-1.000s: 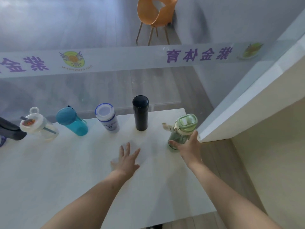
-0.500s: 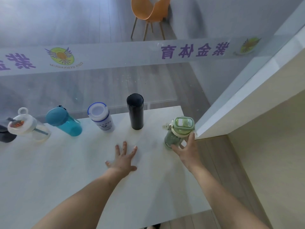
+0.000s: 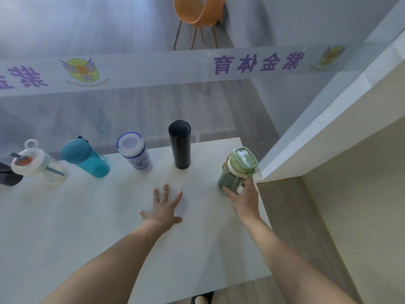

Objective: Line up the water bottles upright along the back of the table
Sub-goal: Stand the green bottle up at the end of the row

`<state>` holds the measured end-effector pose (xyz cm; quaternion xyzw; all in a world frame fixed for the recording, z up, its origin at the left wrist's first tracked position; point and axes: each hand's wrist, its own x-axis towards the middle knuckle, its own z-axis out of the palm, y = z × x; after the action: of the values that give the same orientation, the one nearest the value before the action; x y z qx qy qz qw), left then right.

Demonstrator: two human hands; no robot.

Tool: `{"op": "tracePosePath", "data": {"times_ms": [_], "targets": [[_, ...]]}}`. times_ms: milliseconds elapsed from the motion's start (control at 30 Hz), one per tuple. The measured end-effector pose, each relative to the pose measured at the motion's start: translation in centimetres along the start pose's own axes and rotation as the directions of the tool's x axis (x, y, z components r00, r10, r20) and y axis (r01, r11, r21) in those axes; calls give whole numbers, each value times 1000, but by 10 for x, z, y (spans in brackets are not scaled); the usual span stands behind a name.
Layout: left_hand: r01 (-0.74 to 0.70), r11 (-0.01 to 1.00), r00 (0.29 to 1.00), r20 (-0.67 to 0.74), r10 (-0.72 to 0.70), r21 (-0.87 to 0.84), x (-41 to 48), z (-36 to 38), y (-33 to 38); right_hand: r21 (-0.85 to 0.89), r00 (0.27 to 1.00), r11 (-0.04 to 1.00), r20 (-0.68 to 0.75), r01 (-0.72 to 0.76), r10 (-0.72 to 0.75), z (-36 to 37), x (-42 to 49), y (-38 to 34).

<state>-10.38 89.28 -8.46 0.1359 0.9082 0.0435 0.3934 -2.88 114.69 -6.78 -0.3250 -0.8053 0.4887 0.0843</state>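
Several bottles stand upright along the far edge of the white table (image 3: 87, 227): a clear shaker bottle (image 3: 37, 164) with a ring lid, a teal bottle (image 3: 85, 157), a white bottle with a blue-rimmed lid (image 3: 134, 151) and a black flask (image 3: 180, 144). At the table's right edge stands a green bottle (image 3: 237, 170) with a square lid. My right hand (image 3: 244, 197) grips its lower body from the near side. My left hand (image 3: 163, 207) rests flat on the table, fingers spread, in front of the black flask.
A glass partition with a frosted band of purple lettering runs just behind the table. A dark object (image 3: 8, 176) lies at the far left edge. A beige wall ledge (image 3: 328, 128) closes in on the right. An orange chair (image 3: 197, 14) stands beyond the glass.
My right hand has shifted lower on the green bottle, which stays near the right edge. The left hand stays flat on the table. The view has moved a little.
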Motion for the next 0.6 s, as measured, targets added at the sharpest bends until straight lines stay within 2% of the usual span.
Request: {"op": "tracePosePath", "data": {"times_ms": [267,600], "targets": [[3,1000,1000,6,-3,-10,4,1,-1,62,1000,998,-1,20,-20,15,26,-19],[5,1000,1000,10,-5,-14,6,2,-2,36,996,997,-48,73,-71,39,74,-32]]}}
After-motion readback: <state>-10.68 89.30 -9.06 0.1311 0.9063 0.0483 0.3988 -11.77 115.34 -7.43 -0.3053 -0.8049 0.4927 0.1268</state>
